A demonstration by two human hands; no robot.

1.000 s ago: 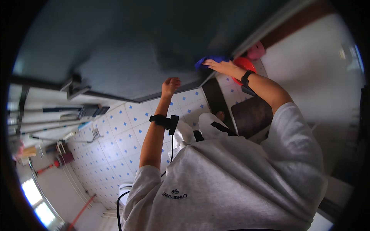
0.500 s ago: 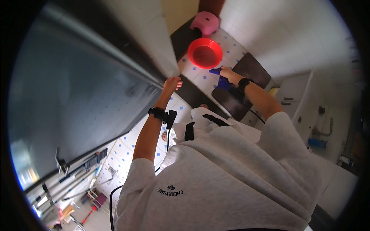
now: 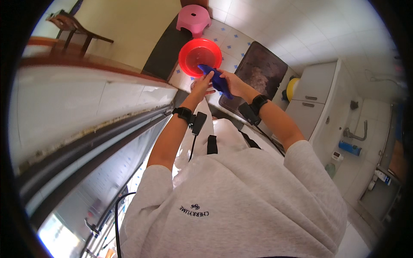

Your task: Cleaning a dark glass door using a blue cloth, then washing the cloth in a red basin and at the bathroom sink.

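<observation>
from my end of the link i see both bare hands over the floor, and between them a blue cloth [image 3: 219, 85]. the right hand [image 3: 233, 82] is closed on the cloth's right side, though the folds cover part of the fingers, so i can't make out the whole grip. the left hand [image 3: 201, 87] touches the cloth with its thumb while the other fingers show below, partly spread; i cannot tell whether it is grasping or only steadying.

the cloth's upper end overlaps the lower right rim of a red basin [image 3: 183, 61] in my view. whether they touch i can't judge from above, and a clear liquid inside is hard to confirm. a pink stool [image 3: 194, 19] stands just beyond the basin.

the right forearm hides part of a dark mat [image 3: 264, 69], and the person's feet are mostly lost behind hands and trousers. a yellow round thing [image 3: 291, 89] is half covered by a grey cabinet [image 3: 314, 84]. the chair [image 3: 71, 23] at upper left is bent by the lens and dim. the black cable [image 3: 118, 219] at lower left is cut off by the shirt [image 3: 245, 198].
</observation>
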